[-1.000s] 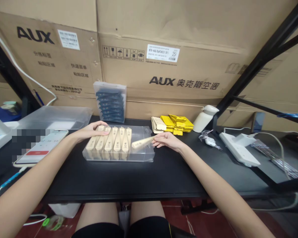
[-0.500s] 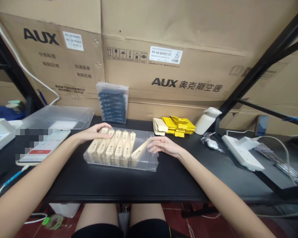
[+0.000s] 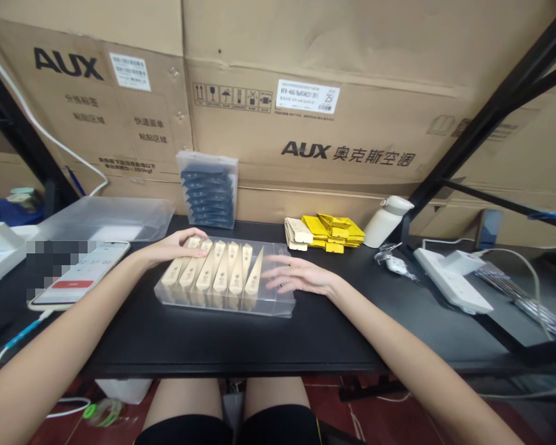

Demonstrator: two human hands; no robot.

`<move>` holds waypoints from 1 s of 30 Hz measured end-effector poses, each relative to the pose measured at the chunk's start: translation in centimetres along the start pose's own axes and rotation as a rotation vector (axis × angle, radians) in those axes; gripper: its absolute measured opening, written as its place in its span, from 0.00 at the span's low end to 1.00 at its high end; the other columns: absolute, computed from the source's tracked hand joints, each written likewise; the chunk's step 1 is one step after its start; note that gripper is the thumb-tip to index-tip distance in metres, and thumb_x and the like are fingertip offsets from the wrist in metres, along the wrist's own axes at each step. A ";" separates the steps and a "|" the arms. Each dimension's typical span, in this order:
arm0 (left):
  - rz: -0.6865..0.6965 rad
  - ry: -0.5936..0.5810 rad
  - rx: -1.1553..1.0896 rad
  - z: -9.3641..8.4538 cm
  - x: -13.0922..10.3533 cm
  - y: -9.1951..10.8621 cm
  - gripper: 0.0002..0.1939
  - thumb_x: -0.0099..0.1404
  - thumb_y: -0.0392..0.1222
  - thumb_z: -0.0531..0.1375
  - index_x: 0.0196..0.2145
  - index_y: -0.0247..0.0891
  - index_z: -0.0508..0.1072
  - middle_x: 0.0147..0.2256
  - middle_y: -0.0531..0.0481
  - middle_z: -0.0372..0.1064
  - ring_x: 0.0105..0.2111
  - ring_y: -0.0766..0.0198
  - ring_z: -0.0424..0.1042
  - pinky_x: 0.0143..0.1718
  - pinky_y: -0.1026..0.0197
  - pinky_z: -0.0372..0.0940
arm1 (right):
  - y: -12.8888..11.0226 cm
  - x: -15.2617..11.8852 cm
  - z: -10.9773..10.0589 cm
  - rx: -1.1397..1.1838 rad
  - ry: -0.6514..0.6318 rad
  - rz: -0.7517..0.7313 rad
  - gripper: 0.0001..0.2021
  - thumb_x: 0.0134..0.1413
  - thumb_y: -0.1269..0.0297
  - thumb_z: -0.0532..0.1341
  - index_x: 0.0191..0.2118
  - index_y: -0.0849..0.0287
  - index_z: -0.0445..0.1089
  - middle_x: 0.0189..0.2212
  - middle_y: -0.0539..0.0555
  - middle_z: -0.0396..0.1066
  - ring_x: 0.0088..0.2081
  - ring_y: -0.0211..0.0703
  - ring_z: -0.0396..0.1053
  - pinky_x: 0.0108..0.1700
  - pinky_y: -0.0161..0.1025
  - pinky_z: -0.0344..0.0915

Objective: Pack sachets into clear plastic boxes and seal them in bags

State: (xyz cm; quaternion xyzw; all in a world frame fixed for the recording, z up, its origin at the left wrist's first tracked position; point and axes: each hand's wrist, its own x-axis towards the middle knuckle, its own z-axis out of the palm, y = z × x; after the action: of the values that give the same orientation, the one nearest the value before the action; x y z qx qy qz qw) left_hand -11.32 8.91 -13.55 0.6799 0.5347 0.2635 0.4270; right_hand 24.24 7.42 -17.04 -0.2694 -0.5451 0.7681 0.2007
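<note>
A clear plastic box [image 3: 278,303] lies on the black table, holding a row of cream wedge-shaped packets [image 3: 220,281] with dark printing. My left hand [image 3: 189,245] grips the box's far left part, its thumb lying over the packets at that end. At the box's right end, my right hand [image 3: 301,275] is open with fingers apart and slightly blurred, just right of the last packet [image 3: 253,278], which stands upright and narrows to a point at the top. Nothing shows between the right fingers. Part of the box's right end is behind that hand.
Behind the box stands a clear case of dark blue packets [image 3: 208,194]. Yellow packets [image 3: 338,232], a cream packet [image 3: 298,233] and a white bottle [image 3: 387,222] are at the back right. A phone [image 3: 81,275] lies left, a power strip [image 3: 451,281] right. Large cartons [image 3: 352,49] wall the back.
The rightmost packet has gone from leaning right under my right fingers to standing upright beside the others. My right hand has let go of it and spread its fingers. The left hand keeps its place.
</note>
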 end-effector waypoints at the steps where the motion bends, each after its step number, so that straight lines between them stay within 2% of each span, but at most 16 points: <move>1: 0.001 -0.002 -0.004 0.0 0.0 0.0 0.27 0.47 0.54 0.68 0.43 0.43 0.69 0.41 0.51 0.72 0.47 0.50 0.71 0.46 0.56 0.67 | 0.0 0.0 0.1 0.005 -0.018 0.006 0.25 0.60 0.70 0.58 0.62 0.58 0.55 0.56 0.63 0.66 0.49 0.46 0.73 0.47 0.39 0.72; 5: 0.019 0.001 0.004 0.1 0.3 -0.2 0.26 0.46 0.53 0.68 0.42 0.42 0.70 0.41 0.51 0.71 0.47 0.50 0.71 0.46 0.56 0.67 | -0.3 0.0 0.5 0.056 -0.053 0.010 0.24 0.59 0.72 0.57 0.61 0.58 0.57 0.59 0.62 0.62 0.52 0.47 0.71 0.48 0.37 0.70; 10: 0.028 0.007 0.013 0.2 0.4 -0.3 0.25 0.47 0.53 0.68 0.42 0.43 0.71 0.42 0.51 0.72 0.48 0.50 0.70 0.47 0.56 0.66 | -0.3 0.0 0.7 0.126 -0.092 -0.004 0.24 0.59 0.74 0.56 0.61 0.59 0.57 0.62 0.63 0.58 0.55 0.49 0.68 0.56 0.44 0.65; 16: 0.018 0.011 0.016 0.2 0.3 -0.4 0.26 0.46 0.54 0.68 0.42 0.43 0.70 0.42 0.51 0.72 0.48 0.51 0.71 0.47 0.57 0.67 | 0.2 0.3 0.2 0.127 -0.102 0.009 0.20 0.60 0.72 0.55 0.58 0.61 0.62 0.63 0.63 0.56 0.56 0.50 0.66 0.60 0.48 0.59; 20: 0.017 0.023 0.026 0.3 0.3 -0.1 0.27 0.46 0.54 0.68 0.42 0.43 0.70 0.42 0.50 0.72 0.47 0.50 0.71 0.47 0.55 0.67 | 0.3 0.4 0.0 0.108 -0.093 0.007 0.19 0.59 0.71 0.56 0.56 0.61 0.64 0.62 0.63 0.58 0.56 0.50 0.67 0.60 0.50 0.59; 24: 0.031 0.028 0.048 0.2 0.2 0.2 0.26 0.45 0.54 0.68 0.41 0.42 0.71 0.42 0.50 0.72 0.47 0.49 0.70 0.47 0.53 0.66 | 0.2 0.4 -0.1 0.071 -0.103 -0.006 0.18 0.57 0.71 0.59 0.54 0.65 0.67 0.55 0.63 0.68 0.54 0.50 0.69 0.61 0.49 0.59; 26: 0.036 0.023 0.055 0.2 0.2 0.2 0.26 0.45 0.54 0.68 0.41 0.42 0.71 0.41 0.50 0.72 0.47 0.49 0.70 0.47 0.53 0.66 | 0.0 0.3 -0.5 0.051 -0.053 0.005 0.16 0.56 0.72 0.59 0.51 0.67 0.70 0.51 0.62 0.71 0.52 0.48 0.70 0.61 0.47 0.60; 30: 0.038 0.022 0.059 0.2 0.2 0.2 0.27 0.45 0.55 0.68 0.42 0.42 0.71 0.41 0.50 0.73 0.47 0.49 0.71 0.46 0.53 0.67 | -0.1 0.2 -2.0 0.026 0.166 -0.014 0.11 0.54 0.73 0.60 0.44 0.67 0.73 0.44 0.62 0.75 0.45 0.43 0.75 0.54 0.40 0.68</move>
State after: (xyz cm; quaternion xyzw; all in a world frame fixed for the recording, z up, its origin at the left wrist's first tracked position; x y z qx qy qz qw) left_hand -11.02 9.00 -13.51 0.6992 0.5342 0.2631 0.3957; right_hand 25.31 9.00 -17.50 -0.3257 -0.5183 0.7489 0.2537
